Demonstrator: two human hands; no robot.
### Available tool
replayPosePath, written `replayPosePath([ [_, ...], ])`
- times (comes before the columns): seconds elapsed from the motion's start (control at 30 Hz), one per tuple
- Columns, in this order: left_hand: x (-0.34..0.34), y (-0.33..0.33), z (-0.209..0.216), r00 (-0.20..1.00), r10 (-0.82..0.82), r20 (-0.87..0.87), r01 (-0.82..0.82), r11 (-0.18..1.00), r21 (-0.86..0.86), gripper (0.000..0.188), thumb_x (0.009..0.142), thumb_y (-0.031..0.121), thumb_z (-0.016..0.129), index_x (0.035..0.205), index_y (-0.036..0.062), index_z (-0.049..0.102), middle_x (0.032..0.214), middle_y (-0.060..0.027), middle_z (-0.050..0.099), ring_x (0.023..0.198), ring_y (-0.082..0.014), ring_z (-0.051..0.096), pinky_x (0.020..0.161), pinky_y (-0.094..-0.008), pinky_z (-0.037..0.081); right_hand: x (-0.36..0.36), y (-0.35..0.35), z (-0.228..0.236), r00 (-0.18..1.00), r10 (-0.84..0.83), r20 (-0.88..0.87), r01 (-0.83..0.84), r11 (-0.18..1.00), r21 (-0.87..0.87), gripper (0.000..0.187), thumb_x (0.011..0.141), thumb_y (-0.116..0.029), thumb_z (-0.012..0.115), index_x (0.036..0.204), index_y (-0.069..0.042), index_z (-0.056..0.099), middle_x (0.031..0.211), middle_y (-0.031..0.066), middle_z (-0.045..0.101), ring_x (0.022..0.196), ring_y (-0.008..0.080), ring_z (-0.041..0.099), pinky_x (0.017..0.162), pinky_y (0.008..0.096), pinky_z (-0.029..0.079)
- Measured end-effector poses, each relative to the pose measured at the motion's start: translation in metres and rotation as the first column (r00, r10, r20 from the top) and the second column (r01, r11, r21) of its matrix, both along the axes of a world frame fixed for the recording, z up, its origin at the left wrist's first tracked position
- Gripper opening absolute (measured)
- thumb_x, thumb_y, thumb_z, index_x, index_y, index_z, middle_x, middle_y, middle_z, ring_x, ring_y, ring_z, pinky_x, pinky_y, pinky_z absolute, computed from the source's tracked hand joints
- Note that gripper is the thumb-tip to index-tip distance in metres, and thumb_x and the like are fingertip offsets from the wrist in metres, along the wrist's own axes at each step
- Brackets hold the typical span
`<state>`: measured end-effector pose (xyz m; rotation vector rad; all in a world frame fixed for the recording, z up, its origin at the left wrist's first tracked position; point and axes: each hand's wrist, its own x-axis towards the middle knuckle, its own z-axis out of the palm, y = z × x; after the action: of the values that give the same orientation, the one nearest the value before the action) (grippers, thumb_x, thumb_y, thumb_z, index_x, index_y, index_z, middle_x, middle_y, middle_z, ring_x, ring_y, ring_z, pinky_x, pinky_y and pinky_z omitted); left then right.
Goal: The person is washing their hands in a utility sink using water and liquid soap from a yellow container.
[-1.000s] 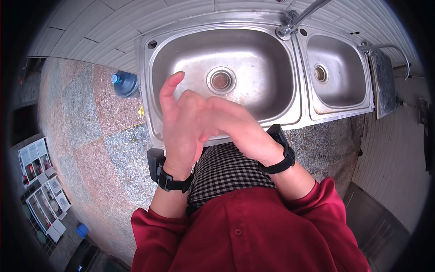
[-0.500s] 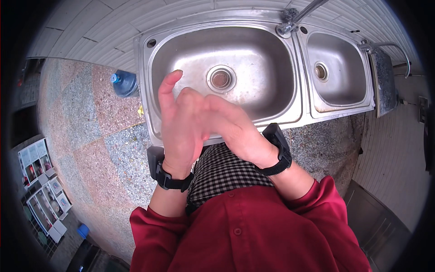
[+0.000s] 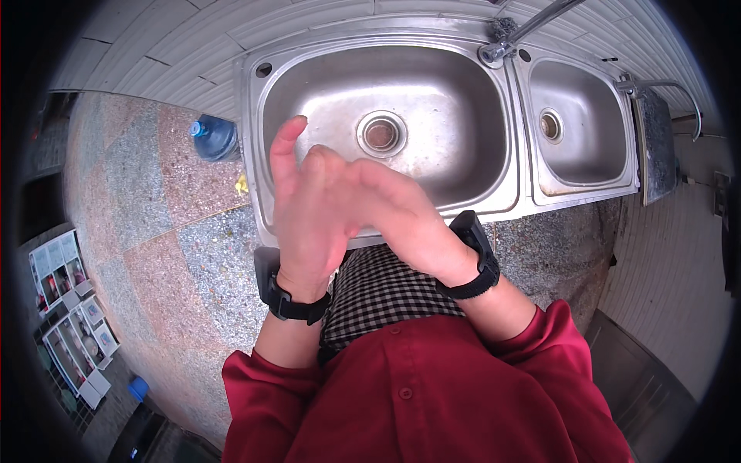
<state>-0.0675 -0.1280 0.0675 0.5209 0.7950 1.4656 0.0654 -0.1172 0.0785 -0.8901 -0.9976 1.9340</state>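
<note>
My left hand (image 3: 305, 231) and my right hand (image 3: 405, 220) meet in front of me, over the near edge of the large steel sink basin (image 3: 455, 108). The right hand reaches across the left one and touches it. Where they overlap the fingers are smeared by motion, so their exact grip is unclear. One digit of the left hand sticks up on the left side. No object shows in either hand. Black straps with small dark boxes circle both wrists.
A smaller basin (image 3: 579, 116) with a curved faucet (image 3: 671, 85) lies to the right. Another faucet (image 3: 502, 50) rises at the back between the basins. A blue water bottle (image 3: 214, 140) stands on the speckled floor left of the sink. Shelving (image 3: 81, 332) is at lower left.
The view has shifted slightly, so the sink sits a little further right. My hands stay together in nearly the same place; the overlap is blurred in both frames.
</note>
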Motion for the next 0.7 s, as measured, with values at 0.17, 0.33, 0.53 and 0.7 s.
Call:
replayPosePath([
  [0.17, 0.002, 0.004, -0.001, 1.0, 0.008, 0.017, -0.007, 1.0, -0.026, 0.039, 0.112, 0.019, 0.047, 0.15, 0.0149, 0.039, 0.087, 0.0015, 0.046, 0.07, -0.0043, 0.043, 0.063, -0.0204, 0.043, 0.001, 0.003, -0.004, 0.999, -0.002, -0.052, 0.0, 0.999, -0.034, 0.018, 0.107, -0.017, 0.057, 0.107, -0.001, 0.065, 0.094, 0.001, 0.066, 0.083, 0.0076, 0.06, 0.075, 0.025, 0.051],
  [0.33, 0.004, 0.008, -0.001, 0.999, 0.036, 0.013, -0.035, 0.998, -0.052, 0.039, 0.112, 0.02, 0.047, 0.15, 0.0156, 0.038, 0.086, 0.0015, 0.046, 0.068, -0.0049, 0.042, 0.056, -0.0201, 0.043, 0.002, 0.007, -0.003, 0.998, 0.0, -0.069, -0.004, 0.998, -0.062, 0.019, 0.107, -0.018, 0.057, 0.106, -0.001, 0.065, 0.095, 0.0008, 0.066, 0.084, 0.0075, 0.06, 0.077, 0.0246, 0.051],
  [0.53, 0.002, 0.009, -0.009, 1.0, -0.004, -0.021, 0.004, 0.999, -0.035, 0.039, 0.112, 0.021, 0.045, 0.15, 0.0174, 0.038, 0.086, 0.0015, 0.046, 0.066, -0.0053, 0.044, 0.051, -0.0216, 0.044, 0.006, 0.011, -0.004, 0.986, 0.008, -0.169, -0.037, 0.985, -0.17, 0.019, 0.107, -0.019, 0.058, 0.106, -0.002, 0.066, 0.097, 0.0007, 0.067, 0.087, 0.0072, 0.06, 0.079, 0.0252, 0.05],
  [0.7, 0.004, 0.007, -0.007, 1.0, 0.013, -0.01, -0.013, 0.999, -0.05, 0.039, 0.112, 0.021, 0.045, 0.15, 0.0183, 0.038, 0.086, 0.0017, 0.046, 0.066, -0.0055, 0.044, 0.052, -0.0212, 0.043, 0.009, 0.013, -0.002, 0.988, 0.021, -0.154, -0.048, 0.983, -0.177, 0.018, 0.106, -0.018, 0.059, 0.106, -0.001, 0.067, 0.097, 0.0012, 0.068, 0.087, 0.0074, 0.061, 0.079, 0.025, 0.05],
])
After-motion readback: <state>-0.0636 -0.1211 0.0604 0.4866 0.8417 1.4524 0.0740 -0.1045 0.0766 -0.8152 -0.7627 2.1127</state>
